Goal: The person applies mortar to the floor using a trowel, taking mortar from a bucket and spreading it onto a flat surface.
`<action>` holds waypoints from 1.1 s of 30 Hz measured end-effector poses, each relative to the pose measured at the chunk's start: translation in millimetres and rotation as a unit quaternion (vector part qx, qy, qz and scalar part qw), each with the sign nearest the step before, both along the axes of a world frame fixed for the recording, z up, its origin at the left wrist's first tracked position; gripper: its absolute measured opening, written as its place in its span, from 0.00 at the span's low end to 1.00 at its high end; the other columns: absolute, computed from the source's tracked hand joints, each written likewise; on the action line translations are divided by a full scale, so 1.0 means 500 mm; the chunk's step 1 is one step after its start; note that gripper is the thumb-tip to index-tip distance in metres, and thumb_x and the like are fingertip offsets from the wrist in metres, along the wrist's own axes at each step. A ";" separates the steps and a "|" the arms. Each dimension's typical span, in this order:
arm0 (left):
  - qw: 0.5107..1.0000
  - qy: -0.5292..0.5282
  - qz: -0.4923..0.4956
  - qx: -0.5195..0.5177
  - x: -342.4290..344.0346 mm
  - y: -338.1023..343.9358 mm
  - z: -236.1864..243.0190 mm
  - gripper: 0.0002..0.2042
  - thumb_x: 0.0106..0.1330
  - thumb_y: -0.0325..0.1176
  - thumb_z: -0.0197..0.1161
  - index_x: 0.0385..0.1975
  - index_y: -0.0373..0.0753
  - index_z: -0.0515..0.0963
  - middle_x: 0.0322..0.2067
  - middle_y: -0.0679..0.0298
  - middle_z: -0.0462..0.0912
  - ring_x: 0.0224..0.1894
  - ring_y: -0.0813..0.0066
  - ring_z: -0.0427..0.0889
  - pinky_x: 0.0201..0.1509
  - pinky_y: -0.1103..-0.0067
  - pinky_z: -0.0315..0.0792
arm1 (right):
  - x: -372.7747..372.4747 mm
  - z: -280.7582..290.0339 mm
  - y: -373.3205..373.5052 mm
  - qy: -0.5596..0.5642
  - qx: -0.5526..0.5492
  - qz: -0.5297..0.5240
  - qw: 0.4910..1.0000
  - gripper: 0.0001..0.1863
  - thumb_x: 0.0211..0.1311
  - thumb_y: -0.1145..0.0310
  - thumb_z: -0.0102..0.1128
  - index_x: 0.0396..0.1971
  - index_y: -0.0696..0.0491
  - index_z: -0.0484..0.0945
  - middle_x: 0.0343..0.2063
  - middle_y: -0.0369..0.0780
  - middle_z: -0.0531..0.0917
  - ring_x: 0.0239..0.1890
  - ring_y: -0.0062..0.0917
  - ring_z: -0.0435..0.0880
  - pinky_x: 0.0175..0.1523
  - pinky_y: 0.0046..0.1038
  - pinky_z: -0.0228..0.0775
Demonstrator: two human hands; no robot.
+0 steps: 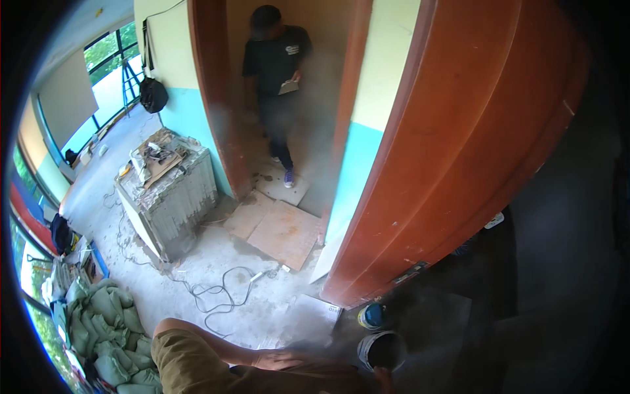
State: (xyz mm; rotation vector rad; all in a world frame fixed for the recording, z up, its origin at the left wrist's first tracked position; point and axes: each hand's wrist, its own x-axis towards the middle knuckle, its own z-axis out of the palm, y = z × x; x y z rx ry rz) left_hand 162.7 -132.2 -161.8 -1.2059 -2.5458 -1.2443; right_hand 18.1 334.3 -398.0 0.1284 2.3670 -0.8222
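Note:
Near the lower edge, my left hand [279,358] lies flat with its fingers stretched out, resting on a brown surface in front of me. It holds nothing that I can see. At the bottom, my right hand [384,379] shows only in part, dim and against the near rim of a pail [365,351] with a dark inside. Its fingers are too dark to tell whether they grip that rim. Just beyond the pail stands a smaller tub [372,316] with blue and yellow on it. Beside that tub, a flat pale box [312,318] lies on the floor.
A person [279,72] stands in the doorway, holding a small flat piece. A large brown door [446,144] fills the right. Cardboard sheets [282,233] and a loose cable [226,295] lie on the floor. A worn block-like cabinet [174,197] and green sacks [108,328] are at left.

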 end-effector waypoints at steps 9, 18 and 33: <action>0.997 -0.038 0.065 -0.027 0.120 -0.028 0.042 0.26 0.60 0.30 0.52 0.59 0.35 0.57 0.59 0.49 0.59 0.49 0.54 0.71 0.51 0.69 0.69 | -0.039 0.066 -0.173 0.007 -0.014 0.089 0.996 0.20 0.57 0.52 0.51 0.22 0.56 0.78 0.16 0.38 0.75 0.20 0.26 0.72 0.26 0.33 0.64; 0.633 0.058 0.745 0.204 -0.251 -0.391 0.051 0.12 0.58 0.33 0.59 0.36 0.30 0.75 0.34 0.48 0.80 0.40 0.56 0.79 0.45 0.70 0.71 | -0.112 0.151 -0.396 0.030 -0.061 0.097 0.993 0.20 0.56 0.52 0.52 0.22 0.55 0.78 0.16 0.38 0.75 0.20 0.25 0.72 0.26 0.33 0.64; 0.556 -0.095 0.722 0.400 -0.491 -0.850 -0.030 0.13 0.52 0.33 0.61 0.34 0.30 0.78 0.29 0.56 0.81 0.30 0.71 0.79 0.36 0.77 0.71 | -0.109 0.176 -0.565 0.010 -0.022 0.044 0.999 0.20 0.56 0.52 0.52 0.22 0.55 0.79 0.16 0.38 0.74 0.19 0.25 0.70 0.26 0.34 0.63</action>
